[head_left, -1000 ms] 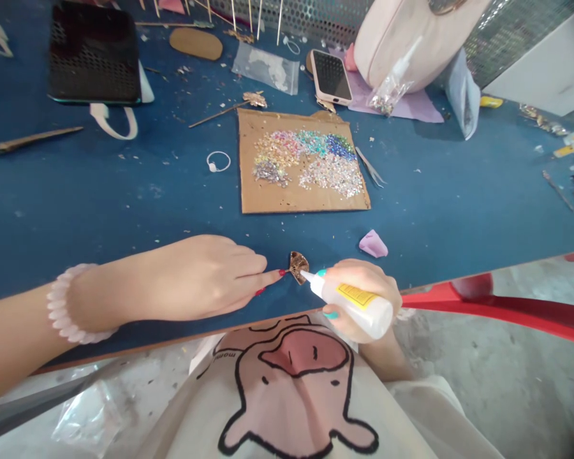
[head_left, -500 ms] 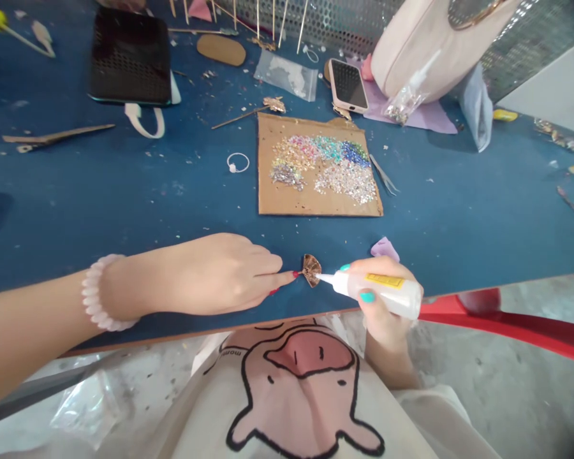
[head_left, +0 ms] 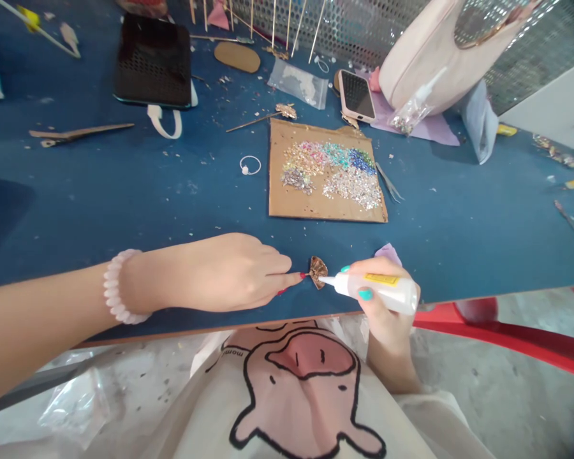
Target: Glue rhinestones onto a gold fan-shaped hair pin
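Observation:
A small bronze fan-shaped ornament [head_left: 318,271] lies on the blue table near its front edge. My left hand [head_left: 242,273], back upward, presses the ornament's narrow stem end with the outstretched index finger; the other fingers are curled, and the thumb is mostly hidden. In my right hand [head_left: 385,319] is a white squeeze glue bottle [head_left: 387,292] with a yellow label, tilted nearly flat. Its thin nozzle points left, and the tip meets the fan's face. Just behind that hand sits a scrap of purple cloth [head_left: 388,253].
Beyond the hands, a cardboard sheet [head_left: 306,209] carries piles of coloured rhinestones, with tweezers [head_left: 389,183] at its right edge. Farther back are a phone [head_left: 356,95], a dark tablet-like device [head_left: 154,62], a pale bag [head_left: 418,54] and upright sticks. Scissors [head_left: 81,132] lie at left.
The whole view has shifted slightly, so table things appear farther right and lower. Both hands keep their places at the ornament, the bottle's nozzle tip still on the fan.

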A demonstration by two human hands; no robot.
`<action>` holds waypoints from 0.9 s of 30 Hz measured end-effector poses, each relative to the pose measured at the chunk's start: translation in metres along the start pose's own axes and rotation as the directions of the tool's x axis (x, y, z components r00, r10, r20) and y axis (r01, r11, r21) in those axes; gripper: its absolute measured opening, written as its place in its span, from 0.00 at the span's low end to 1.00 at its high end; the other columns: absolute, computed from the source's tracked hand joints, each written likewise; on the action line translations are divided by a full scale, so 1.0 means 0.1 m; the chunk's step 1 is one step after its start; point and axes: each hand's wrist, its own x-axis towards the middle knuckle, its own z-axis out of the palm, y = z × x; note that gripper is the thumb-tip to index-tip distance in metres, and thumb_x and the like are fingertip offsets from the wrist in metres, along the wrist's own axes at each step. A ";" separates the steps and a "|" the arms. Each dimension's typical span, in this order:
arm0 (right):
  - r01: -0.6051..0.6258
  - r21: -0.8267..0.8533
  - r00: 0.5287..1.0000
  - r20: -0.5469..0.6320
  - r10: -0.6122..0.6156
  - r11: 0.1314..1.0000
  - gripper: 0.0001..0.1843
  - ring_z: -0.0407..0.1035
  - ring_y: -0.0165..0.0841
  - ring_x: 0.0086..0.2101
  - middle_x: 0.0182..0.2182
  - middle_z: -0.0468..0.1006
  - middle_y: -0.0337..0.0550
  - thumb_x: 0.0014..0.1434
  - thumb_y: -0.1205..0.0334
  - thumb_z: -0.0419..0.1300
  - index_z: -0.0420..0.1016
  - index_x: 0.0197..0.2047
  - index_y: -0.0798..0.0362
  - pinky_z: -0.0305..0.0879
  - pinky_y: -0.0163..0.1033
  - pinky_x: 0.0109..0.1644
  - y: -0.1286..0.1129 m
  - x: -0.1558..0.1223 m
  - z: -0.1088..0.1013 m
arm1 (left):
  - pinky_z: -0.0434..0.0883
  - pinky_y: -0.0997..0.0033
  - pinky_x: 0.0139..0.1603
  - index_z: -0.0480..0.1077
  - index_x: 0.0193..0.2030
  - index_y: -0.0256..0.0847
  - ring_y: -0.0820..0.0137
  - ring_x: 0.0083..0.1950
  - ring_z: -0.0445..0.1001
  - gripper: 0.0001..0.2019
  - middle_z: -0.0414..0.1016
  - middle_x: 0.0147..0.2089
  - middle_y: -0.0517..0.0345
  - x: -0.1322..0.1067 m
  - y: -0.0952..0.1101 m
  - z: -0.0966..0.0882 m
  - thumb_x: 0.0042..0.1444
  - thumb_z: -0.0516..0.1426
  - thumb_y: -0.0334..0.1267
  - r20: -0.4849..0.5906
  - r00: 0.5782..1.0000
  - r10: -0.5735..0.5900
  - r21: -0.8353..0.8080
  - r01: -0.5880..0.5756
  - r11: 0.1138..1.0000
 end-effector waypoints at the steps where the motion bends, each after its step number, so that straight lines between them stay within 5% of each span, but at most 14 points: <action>1: 0.004 -0.009 1.000 -0.007 -0.004 1.000 0.09 0.71 0.31 0.27 0.27 0.78 0.36 0.55 0.52 0.62 0.77 0.32 0.48 0.67 0.36 0.29 0.00 0.00 0.00 | 0.61 0.67 0.24 0.69 0.53 0.35 0.71 0.26 0.62 0.15 0.65 0.29 0.60 0.00 0.00 0.00 0.65 0.46 0.31 0.003 1.000 0.001 0.003 -0.001 1.000; 12: 0.017 0.001 0.998 -0.057 -0.017 1.000 0.10 0.71 0.31 0.26 0.26 0.78 0.39 0.55 0.53 0.61 0.78 0.31 0.50 0.68 0.36 0.27 0.04 -0.02 -0.01 | 0.68 0.67 0.24 0.68 0.55 0.53 0.70 0.25 0.66 0.19 0.71 0.29 0.63 0.01 0.03 0.00 0.57 0.53 0.34 0.079 0.994 -0.070 0.045 0.067 0.997; 18: 0.029 0.041 0.999 -0.044 -0.028 0.999 0.11 0.71 0.30 0.25 0.27 0.78 0.38 0.56 0.52 0.61 0.77 0.31 0.50 0.67 0.35 0.27 0.07 -0.02 -0.01 | 0.68 0.67 0.23 0.67 0.56 0.54 0.70 0.25 0.66 0.21 0.71 0.29 0.66 0.01 0.03 0.01 0.55 0.54 0.34 0.082 0.993 -0.080 0.044 0.077 0.996; 27: 0.052 -0.012 0.995 -0.084 -0.053 0.999 0.22 0.72 0.34 0.26 0.26 0.76 0.42 0.57 0.40 0.54 0.76 0.33 0.51 0.66 0.38 0.27 0.09 -0.01 -0.11 | 0.61 0.67 0.25 0.68 0.55 0.34 0.70 0.27 0.66 0.16 0.68 0.29 0.59 -0.02 0.01 0.00 0.64 0.46 0.30 0.040 0.999 0.030 0.058 -0.032 0.998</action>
